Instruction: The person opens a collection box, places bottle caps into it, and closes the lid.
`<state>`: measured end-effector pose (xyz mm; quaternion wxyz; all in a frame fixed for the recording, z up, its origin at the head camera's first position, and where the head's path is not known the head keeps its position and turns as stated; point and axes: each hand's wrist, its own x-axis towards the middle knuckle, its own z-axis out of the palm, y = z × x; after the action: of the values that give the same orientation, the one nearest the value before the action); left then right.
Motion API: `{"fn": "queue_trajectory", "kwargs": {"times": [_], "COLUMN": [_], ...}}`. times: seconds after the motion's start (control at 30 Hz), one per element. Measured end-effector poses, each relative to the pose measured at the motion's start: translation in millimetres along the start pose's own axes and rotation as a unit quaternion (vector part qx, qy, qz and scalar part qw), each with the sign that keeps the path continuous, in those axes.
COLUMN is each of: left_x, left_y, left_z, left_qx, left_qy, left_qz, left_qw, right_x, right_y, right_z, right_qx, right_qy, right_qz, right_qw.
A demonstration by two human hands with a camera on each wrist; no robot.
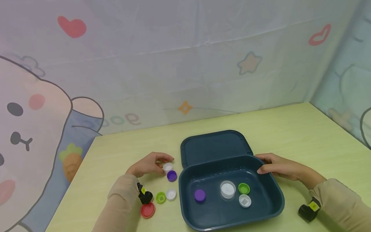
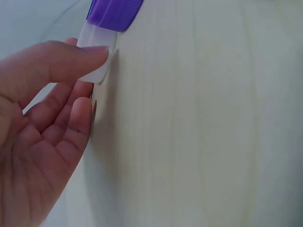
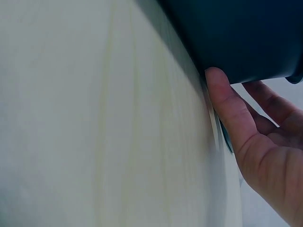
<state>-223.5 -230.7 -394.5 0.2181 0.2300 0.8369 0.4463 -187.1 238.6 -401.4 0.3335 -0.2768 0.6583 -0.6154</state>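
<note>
My left hand (image 1: 149,165) is at a white cap (image 1: 168,167), which stands just behind a purple cap (image 1: 172,176). In the left wrist view the thumb lies against the white cap (image 2: 98,47), with fingers on its far side; the purple cap (image 2: 115,13) shows beyond it. With my right hand (image 1: 279,167) I grip the far right corner of a dark blue box (image 1: 185,203), thumb over its rim. Inside the box lie another purple cap (image 1: 200,195), a large white cap (image 1: 227,189), a green cap (image 1: 244,188) and a small white cap (image 1: 245,201).
Left of the box, a light green cap (image 1: 161,197), a white cap (image 1: 171,194) and a red cap (image 1: 147,210) lie on the table (image 1: 307,135). Behind the box is a dark blue lid (image 1: 215,148). A printed curtain (image 1: 185,64) hangs along the table's back edge.
</note>
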Motion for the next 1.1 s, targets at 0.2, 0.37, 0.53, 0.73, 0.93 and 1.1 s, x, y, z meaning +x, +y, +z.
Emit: {"fn": "queue_trajectory", "kwargs": {"times": [0.2, 0.37, 0.53, 0.73, 0.93, 1.1], "left_x": [2.1, 2.6, 1.1, -1.5, -3.2, -3.8], "left_y": [3.9, 6.2, 7.0, 10.9, 15.8, 17.7], "left_z": [3.2, 5.1, 6.0, 5.4, 3.3, 2.1], "left_qx": [0.015, 0.031, 0.032, 0.029, 0.031, 0.036], "left_qy": [-0.004, -0.008, -0.001, -0.001, -0.003, -0.001], "left_qz": [-0.01, -0.015, -0.021, -0.027, -0.026, -0.024], "left_qw": [0.9998, 0.9994, 0.9993, 0.9992, 0.9992, 0.9991], "right_x": [0.0, -0.3, 0.0, 0.2, 0.2, 0.0], "right_y": [0.8, 1.2, 0.9, 1.2, 0.4, -0.2], "right_z": [0.2, 0.3, 0.3, -0.1, 0.1, 0.1], "right_qx": [0.003, 0.002, -0.002, -0.008, -0.013, -0.013], "right_qy": [-0.004, -0.002, 0.004, 0.008, 0.008, 0.006], "right_qz": [-0.005, -0.002, 0.005, 0.009, 0.011, 0.011], "right_qw": [1.0, 1.0, 1.0, 0.9999, 0.9998, 0.9998]}}
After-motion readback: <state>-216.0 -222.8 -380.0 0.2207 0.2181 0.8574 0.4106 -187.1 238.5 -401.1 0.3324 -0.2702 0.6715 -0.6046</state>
